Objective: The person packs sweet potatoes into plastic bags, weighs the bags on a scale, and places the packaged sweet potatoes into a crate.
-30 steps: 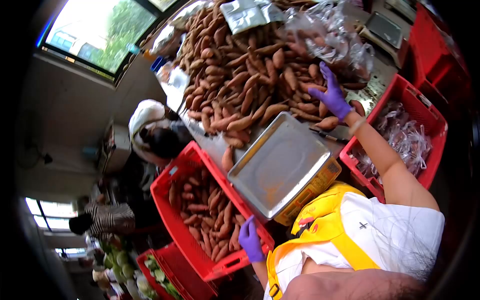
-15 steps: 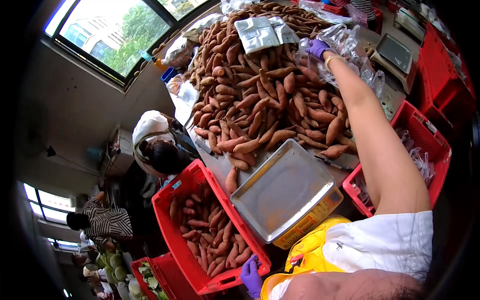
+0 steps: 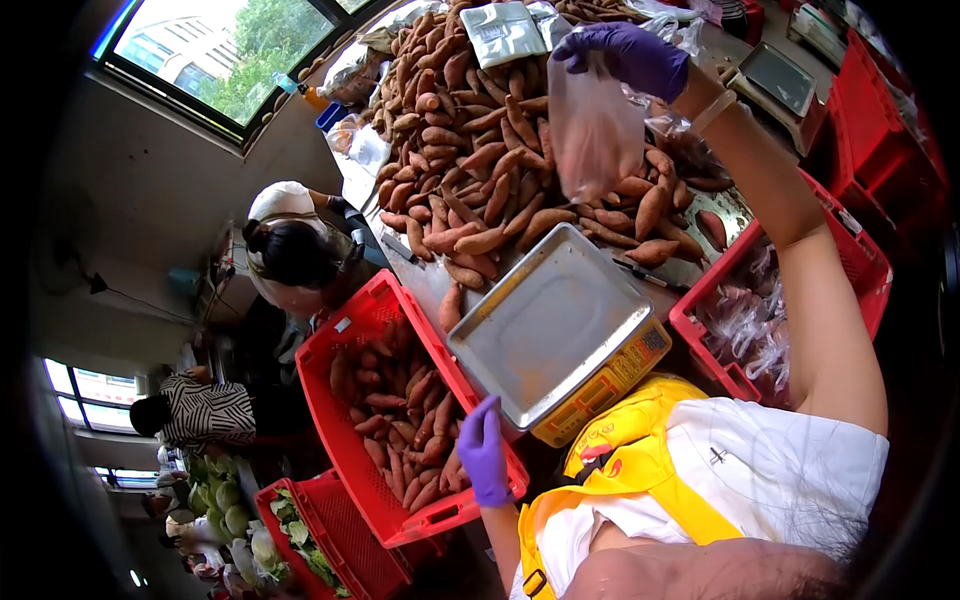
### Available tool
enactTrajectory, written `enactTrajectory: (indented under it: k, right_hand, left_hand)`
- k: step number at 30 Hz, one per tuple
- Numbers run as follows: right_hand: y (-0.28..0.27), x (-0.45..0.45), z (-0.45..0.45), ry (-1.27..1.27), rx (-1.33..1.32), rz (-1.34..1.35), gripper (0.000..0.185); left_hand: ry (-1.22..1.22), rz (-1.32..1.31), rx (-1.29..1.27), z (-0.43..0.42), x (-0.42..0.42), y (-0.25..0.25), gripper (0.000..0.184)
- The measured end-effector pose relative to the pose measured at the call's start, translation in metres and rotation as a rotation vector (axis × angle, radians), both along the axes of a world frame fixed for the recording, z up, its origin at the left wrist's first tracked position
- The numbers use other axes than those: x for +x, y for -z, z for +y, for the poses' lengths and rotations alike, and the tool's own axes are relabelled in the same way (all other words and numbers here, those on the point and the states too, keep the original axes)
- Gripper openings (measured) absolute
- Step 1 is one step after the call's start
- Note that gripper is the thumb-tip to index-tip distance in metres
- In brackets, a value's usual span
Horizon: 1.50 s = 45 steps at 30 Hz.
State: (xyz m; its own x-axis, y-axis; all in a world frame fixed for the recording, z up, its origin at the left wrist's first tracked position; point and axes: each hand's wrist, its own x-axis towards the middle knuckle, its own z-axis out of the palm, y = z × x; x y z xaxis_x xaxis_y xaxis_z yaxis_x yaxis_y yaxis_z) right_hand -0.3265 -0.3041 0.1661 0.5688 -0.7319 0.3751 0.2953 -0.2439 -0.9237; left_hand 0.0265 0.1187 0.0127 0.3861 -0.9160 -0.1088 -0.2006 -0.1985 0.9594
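Note:
My right hand (image 3: 625, 60), in a purple glove, is closed on the top of a clear plastic bag (image 3: 598, 135), which hangs over the heap of sweet potatoes (image 3: 490, 150). Reddish shapes show through the plastic; whether they lie inside or behind it I cannot tell. My left hand (image 3: 484, 460), also gloved in purple, is raised with its fingers stretched upward and nothing in it. It is beside the right rim of a red crate (image 3: 410, 330) with sweet potatoes in it. Between crate and heap stands a scale with a metal tray (image 3: 555, 320).
At the right, another red crate (image 3: 685, 320) holds filled, tied bags (image 3: 755, 325). A second scale (image 3: 778, 80) stands at the table's back right. A dark pen-like object (image 3: 650, 275) lies near the tray. Another person (image 3: 290, 250) bends beside the table at the left.
My right hand has come back toward me from the bunch of plastic bags, now with a bag hanging from it. My left hand has risen from the crate's lower corner.

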Motion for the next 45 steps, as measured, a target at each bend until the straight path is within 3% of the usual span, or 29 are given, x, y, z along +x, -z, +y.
enactTrajectory:
  k: [4, 5, 6, 7, 8, 9, 11, 13, 15, 19, 21, 23, 25, 27, 31, 33, 36, 41, 43, 45]
  right_hand:
    - [0.039, 0.055, 0.084, -0.030, 0.212, 0.072, 0.026]
    - [0.051, 0.068, 0.110, -0.041, 0.267, 0.110, 0.025]
    - [0.059, 0.074, 0.133, -0.051, 0.226, 0.349, 0.023]
    - [0.084, 0.079, 0.151, -0.066, 0.257, 0.332, 0.024]
    - [0.101, 0.083, 0.163, -0.096, 0.265, 0.356, 0.024]
    - [0.111, 0.083, 0.174, -0.122, 0.274, 0.381, 0.023]
    - [0.116, 0.073, 0.195, -0.141, 0.350, 0.253, 0.024]
    - [0.119, 0.050, 0.208, -0.091, 0.332, 0.257, 0.026]
    - [0.138, 0.032, 0.218, -0.044, 0.388, 0.196, 0.025]
    - [0.143, 0.018, 0.239, -0.021, 0.448, 0.124, 0.023]
    - [0.141, 0.023, 0.240, -0.013, 0.477, 0.133, 0.023]
    - [0.137, 0.038, 0.228, 0.012, 0.320, 0.131, 0.023]
    - [0.112, 0.052, 0.212, -0.036, 0.248, 0.024, 0.025]
    - [0.086, 0.063, 0.204, -0.008, 0.231, -0.016, 0.026]
    - [0.087, 0.068, 0.209, -0.061, 0.239, -0.145, 0.024]
    - [0.106, 0.063, 0.219, -0.090, 0.269, -0.034, 0.026]
    - [0.134, 0.061, 0.236, -0.098, 0.349, 0.064, 0.025]
    - [0.148, 0.062, 0.251, -0.011, 0.361, 0.212, 0.029]
    - [0.150, 0.056, 0.253, 0.029, 0.309, 0.291, 0.036]
    - [0.151, 0.050, 0.256, 0.084, 0.248, 0.405, 0.040]
  left_hand:
    - [0.217, -0.241, -0.256, -0.078, -0.049, -0.029, 0.032]
    - [0.243, -0.166, -0.279, -0.095, -0.064, -0.033, 0.042]
    - [0.282, -0.222, -0.334, -0.112, -0.075, -0.029, 0.054]
    - [0.274, -0.335, -0.365, -0.123, -0.087, -0.029, 0.061]
    - [0.256, -0.608, -0.474, -0.140, -0.086, 0.003, 0.064]
    - [0.282, -0.670, -0.449, -0.149, -0.085, 0.018, 0.052]
    - [0.255, -0.547, -0.221, -0.143, -0.079, 0.038, 0.037]
    - [0.086, -0.511, -0.329, -0.125, -0.073, 0.045, 0.024]
    - [-0.010, -0.146, -0.361, -0.106, -0.068, 0.040, 0.017]
    - [-0.071, -0.136, -0.318, -0.082, -0.056, 0.027, 0.016]
    - [-0.057, 0.148, -0.224, -0.080, -0.062, 0.015, 0.015]
    - [0.048, 0.256, -0.209, -0.094, -0.061, -0.012, 0.017]
    - [0.267, 0.547, -0.372, -0.117, -0.025, -0.014, 0.021]
    - [0.294, 0.766, -0.436, -0.122, -0.014, -0.048, 0.024]
    - [0.298, 0.626, -0.550, -0.092, -0.018, -0.068, 0.022]
    - [0.146, 0.385, -0.405, -0.066, -0.025, -0.051, 0.022]
    - [0.032, 0.292, -0.247, -0.045, -0.026, -0.017, 0.021]
    - [-0.080, 0.205, -0.216, -0.038, -0.031, -0.018, 0.028]
    - [-0.126, -0.158, -0.218, -0.036, -0.030, -0.013, 0.030]
    - [-0.168, -0.165, -0.228, -0.036, -0.034, -0.010, 0.032]
